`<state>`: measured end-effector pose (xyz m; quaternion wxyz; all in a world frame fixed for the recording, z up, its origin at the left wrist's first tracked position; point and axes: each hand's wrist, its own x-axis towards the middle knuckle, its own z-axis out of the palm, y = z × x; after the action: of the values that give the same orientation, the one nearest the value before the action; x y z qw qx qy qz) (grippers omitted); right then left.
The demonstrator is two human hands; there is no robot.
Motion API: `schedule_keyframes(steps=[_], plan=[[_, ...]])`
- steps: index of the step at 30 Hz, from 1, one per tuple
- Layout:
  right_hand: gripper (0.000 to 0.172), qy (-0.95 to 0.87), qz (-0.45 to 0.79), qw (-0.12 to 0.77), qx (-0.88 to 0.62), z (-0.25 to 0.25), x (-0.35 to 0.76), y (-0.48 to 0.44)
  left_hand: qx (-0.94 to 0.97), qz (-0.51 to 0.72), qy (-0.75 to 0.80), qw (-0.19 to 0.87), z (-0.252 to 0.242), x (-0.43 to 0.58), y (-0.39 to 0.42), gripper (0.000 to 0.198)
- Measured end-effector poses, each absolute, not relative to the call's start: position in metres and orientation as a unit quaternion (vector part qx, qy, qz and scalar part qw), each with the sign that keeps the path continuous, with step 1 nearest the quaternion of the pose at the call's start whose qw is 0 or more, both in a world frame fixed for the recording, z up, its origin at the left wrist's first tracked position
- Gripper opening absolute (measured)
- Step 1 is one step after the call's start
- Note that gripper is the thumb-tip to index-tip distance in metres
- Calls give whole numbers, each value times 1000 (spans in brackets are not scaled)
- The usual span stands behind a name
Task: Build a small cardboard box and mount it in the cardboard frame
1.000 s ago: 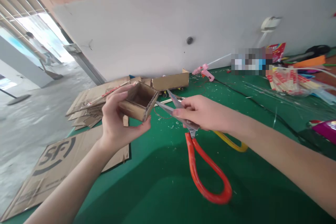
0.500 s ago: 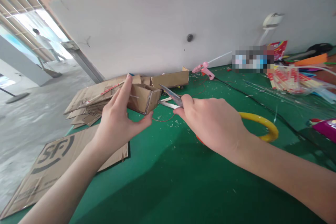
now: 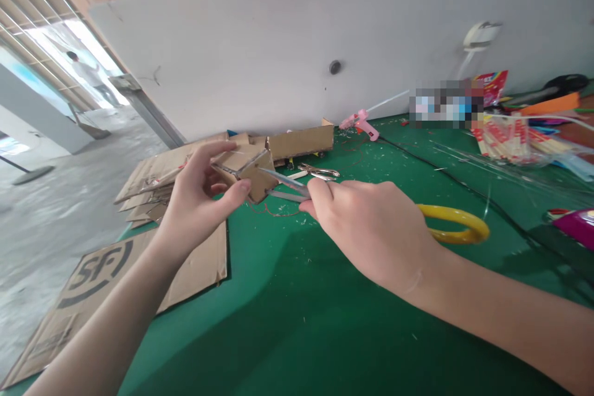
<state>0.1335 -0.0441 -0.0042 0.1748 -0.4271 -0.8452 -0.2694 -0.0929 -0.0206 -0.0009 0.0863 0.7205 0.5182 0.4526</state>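
The left hand [image 3: 197,201] has its grip closed on a small cardboard box [image 3: 248,168], thumb pressed to the near face and fingers curled over the far edge, holding it tilted in the air just above the surface [image 3: 297,315]. The right hand [image 3: 371,229] has its grip closed on a pair of scissors [image 3: 288,180], clasped around the blades close to the pivot rather than by the handles. The two blades stand slightly apart, and their tips reach left to the right side of the box and touch it. A yellow handle loop [image 3: 452,213] sticks out to the right behind the hand; the other handle is hidden. So the box is left of centre, between the two hands, raised off the green covering. Just beyond the blades a smaller metal tool [image 3: 320,171] lies flat, and a thin red wire [image 3: 271,213] curls below the box. Farther back a long open cardboard tray [image 3: 301,141] rests against the grey wall panel [image 3: 278,43], with a pink glue gun [image 3: 361,124] to its right. To the left lie loose cardboard sheets [image 3: 153,182], and nearer, a flat cardboard piece printed with a dark logo [image 3: 111,288] hangs over the left edge. A black cable [image 3: 464,188] runs across the right side, and at the far right is a plastic-wrapped bundle of sticks [image 3: 508,139]. Small white scraps are scattered over the green covering. A person [image 3: 86,71] stands far off in the bright opening at upper left.
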Motion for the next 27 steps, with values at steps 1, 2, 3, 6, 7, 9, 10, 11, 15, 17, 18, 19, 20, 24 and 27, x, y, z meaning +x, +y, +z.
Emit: schedule_keyframes(steps=[1,2,3,6,7,9,10,11,15,17,18,19,20,24,27], plan=[[19,-846,-265,172,-430,-4,133,-44,712,463,520,91,-3,-92,-20,52],[19,-846,-259,167,-435,-4,133,-44,708,468,523,80,-6,-91,-19,54],[19,-846,-253,159,-441,-4,133,-45,709,465,527,48,-8,-90,-19,56],[23,-845,-220,124,-471,-3,135,-47,719,429,538,-99,-14,-91,-16,67],[26,-845,-207,118,-478,-1,136,-47,718,421,542,-119,-16,-93,-13,69],[32,-841,-187,124,-493,1,140,-41,711,426,555,-65,-20,-99,-6,66],[35,-835,-178,133,-503,2,143,-34,701,439,562,-1,-23,-103,-1,61],[38,-827,-168,144,-516,3,147,-25,685,457,564,67,-27,-106,3,55],[49,-802,-70,144,-575,-4,175,30,602,527,532,279,-44,-114,18,45],[54,-775,-36,115,-621,-16,194,61,583,515,521,350,-52,-112,20,48],[57,-760,-28,107,-640,-23,203,75,587,493,527,367,-56,-110,19,49],[58,-746,-18,104,-657,-30,211,87,599,459,541,371,-59,-107,18,49],[60,-734,-5,103,-672,-37,219,96,619,412,560,365,-61,-104,16,48],[47,-714,43,125,-688,-59,240,116,706,228,615,269,-60,-92,9,45],[43,-711,23,144,-688,-62,247,119,723,239,629,159,-53,-102,17,49]])
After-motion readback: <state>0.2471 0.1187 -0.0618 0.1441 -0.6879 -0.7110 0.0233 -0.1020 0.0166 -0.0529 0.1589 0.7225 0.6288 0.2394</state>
